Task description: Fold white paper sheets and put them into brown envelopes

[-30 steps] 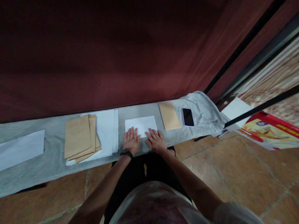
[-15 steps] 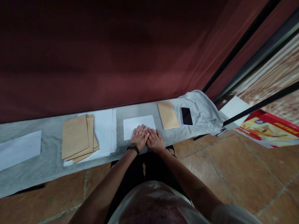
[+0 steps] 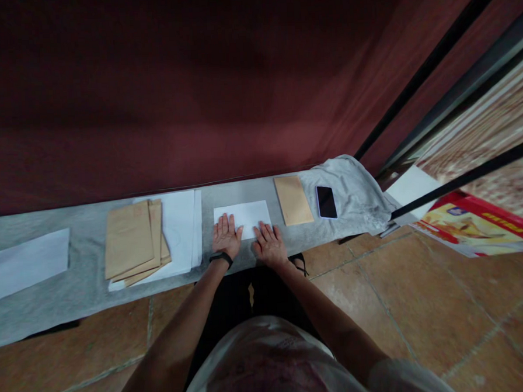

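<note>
A small white sheet of paper (image 3: 248, 212), perhaps folded, lies flat on the grey cloth in front of me. On its left part rests my left hand (image 3: 227, 237), palm down, fingers stretched out, with a dark band on the wrist. My right hand (image 3: 270, 244) lies flat as well, its fingertips over the sheet's lower right corner. Neither hand grips anything. To the right of the sheet is a single brown envelope (image 3: 294, 200), apart from my right hand.
A phone (image 3: 326, 202) lies right of the envelope on the grey cloth (image 3: 92, 304). Brown envelopes (image 3: 127, 241) are stacked over larger white sheets (image 3: 184, 223) at left, with another white sheet (image 3: 28, 264) beyond. Black poles (image 3: 462, 182) and a red-yellow box (image 3: 477, 225) stand at right.
My left hand has slid left across the white sheet, away from my right hand; before, the two lay side by side. The right hand has hardly moved.
</note>
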Tool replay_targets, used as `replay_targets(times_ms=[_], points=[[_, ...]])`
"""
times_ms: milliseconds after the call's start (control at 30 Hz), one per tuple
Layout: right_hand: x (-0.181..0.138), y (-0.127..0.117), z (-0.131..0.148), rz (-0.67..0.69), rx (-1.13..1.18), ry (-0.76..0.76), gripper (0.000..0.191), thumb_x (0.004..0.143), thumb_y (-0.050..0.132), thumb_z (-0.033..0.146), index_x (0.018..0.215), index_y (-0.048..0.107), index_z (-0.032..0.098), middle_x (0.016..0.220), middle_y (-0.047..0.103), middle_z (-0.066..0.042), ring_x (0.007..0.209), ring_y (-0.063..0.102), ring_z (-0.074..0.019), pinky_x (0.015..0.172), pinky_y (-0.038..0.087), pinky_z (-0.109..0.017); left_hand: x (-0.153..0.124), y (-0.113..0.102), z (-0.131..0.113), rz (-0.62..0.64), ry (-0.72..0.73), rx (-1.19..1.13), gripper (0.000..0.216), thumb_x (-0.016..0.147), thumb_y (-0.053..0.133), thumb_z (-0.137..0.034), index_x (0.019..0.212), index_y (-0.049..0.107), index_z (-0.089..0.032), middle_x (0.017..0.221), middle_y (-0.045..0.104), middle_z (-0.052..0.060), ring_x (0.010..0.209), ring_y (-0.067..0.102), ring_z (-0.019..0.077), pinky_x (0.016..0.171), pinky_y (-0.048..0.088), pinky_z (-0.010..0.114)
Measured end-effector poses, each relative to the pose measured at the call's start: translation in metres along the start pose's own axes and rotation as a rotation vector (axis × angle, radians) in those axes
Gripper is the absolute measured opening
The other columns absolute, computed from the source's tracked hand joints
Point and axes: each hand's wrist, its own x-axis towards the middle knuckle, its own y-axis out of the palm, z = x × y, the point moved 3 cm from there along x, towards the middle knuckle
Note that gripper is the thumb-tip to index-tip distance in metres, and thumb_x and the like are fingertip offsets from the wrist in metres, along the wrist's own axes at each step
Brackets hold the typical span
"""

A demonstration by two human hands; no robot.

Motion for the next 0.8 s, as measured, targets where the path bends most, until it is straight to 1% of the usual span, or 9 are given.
replay_targets(times_ms=[133,267,333,400,533,600,633,700,800], points=[[-0.001,0.0,0.0,-0.01,-0.015,0.028,0.059,0.098,0.048,0.042,0.15,0.041,0.016,0.159,0.035,-0.016,0.144,0.037,-0.0324,0.119,0.022,-0.053,-0.005,0.0,0.006,-0.071,-0.109,-0.043,0.069,0.101,0.028,-0.046,0.156,0.026,-0.005,0.164,0.022,0.018,0.152,0.017,0.0302,0.124,0.017,0.05],[-0.001,0.0,0.001,-0.011,-0.015,0.029,0.06,0.099,0.048,0.042,0.151,0.041,0.014,0.159,0.034,-0.018,0.144,0.036,-0.0333,0.119,0.022,-0.053,-0.007,-0.001,0.006,-0.127,-0.158,-0.072,0.068,0.1,0.028,-0.043,0.154,0.028,-0.001,0.162,0.024,0.021,0.152,0.017,0.0329,0.122,0.016,0.055],[0.0,0.0,0.001,-0.012,-0.013,0.029,0.06,0.099,0.047,0.042,0.151,0.04,0.015,0.159,0.034,-0.018,0.144,0.036,-0.0329,0.119,0.022,-0.053,-0.004,-0.003,0.002,-0.136,-0.155,-0.072,0.067,0.1,0.027,-0.042,0.153,0.029,-0.002,0.161,0.026,0.021,0.152,0.016,0.0331,0.122,0.014,0.057],[0.0,0.0,0.001,-0.01,-0.013,0.031,0.06,0.099,0.048,0.042,0.151,0.04,0.015,0.159,0.035,-0.017,0.144,0.036,-0.0325,0.119,0.022,-0.053,0.001,-0.005,-0.008,-0.107,-0.093,-0.074,0.065,0.101,0.026,-0.042,0.153,0.031,-0.004,0.162,0.027,0.019,0.153,0.016,0.0302,0.123,0.014,0.054],[0.001,-0.001,0.001,0.004,-0.011,0.037,0.059,0.098,0.048,0.042,0.15,0.042,0.014,0.158,0.036,-0.018,0.144,0.035,-0.0319,0.12,0.02,-0.053,0.014,-0.002,-0.038,0.077,0.198,-0.098,0.061,0.102,0.024,-0.041,0.155,0.032,-0.012,0.163,0.028,0.01,0.153,0.018,0.0225,0.125,0.017,0.043],[0.001,-0.003,0.002,0.015,-0.008,0.032,0.059,0.099,0.047,0.042,0.149,0.042,0.011,0.157,0.037,-0.019,0.145,0.034,-0.0317,0.121,0.019,-0.052,0.019,0.002,-0.052,0.164,0.329,-0.1,0.061,0.102,0.023,-0.042,0.155,0.033,-0.014,0.163,0.03,0.008,0.153,0.019,0.0209,0.125,0.016,0.041],[0.001,-0.004,0.002,0.021,-0.006,0.028,0.06,0.099,0.047,0.042,0.149,0.042,0.009,0.156,0.038,-0.02,0.145,0.034,-0.0317,0.121,0.019,-0.052,0.022,0.005,-0.057,0.194,0.371,-0.098,0.061,0.102,0.022,-0.043,0.154,0.033,-0.015,0.162,0.03,0.007,0.152,0.019,0.0206,0.125,0.015,0.041],[0.001,-0.005,0.003,0.034,-0.005,0.026,0.061,0.099,0.048,0.043,0.149,0.042,0.007,0.155,0.041,-0.021,0.145,0.034,-0.0319,0.121,0.018,-0.052,0.028,0.009,-0.062,0.23,0.409,-0.091,0.061,0.102,0.021,-0.045,0.154,0.034,-0.016,0.163,0.03,0.005,0.153,0.018,0.0205,0.126,0.015,0.042],[0.0,-0.006,0.003,0.044,0.001,0.033,0.06,0.098,0.049,0.042,0.149,0.042,0.01,0.153,0.044,-0.02,0.144,0.036,-0.0322,0.121,0.017,-0.052,0.04,0.013,-0.061,0.235,0.408,-0.078,0.062,0.102,0.021,-0.047,0.155,0.033,-0.017,0.163,0.028,0.005,0.153,0.018,0.0203,0.125,0.014,0.042]])
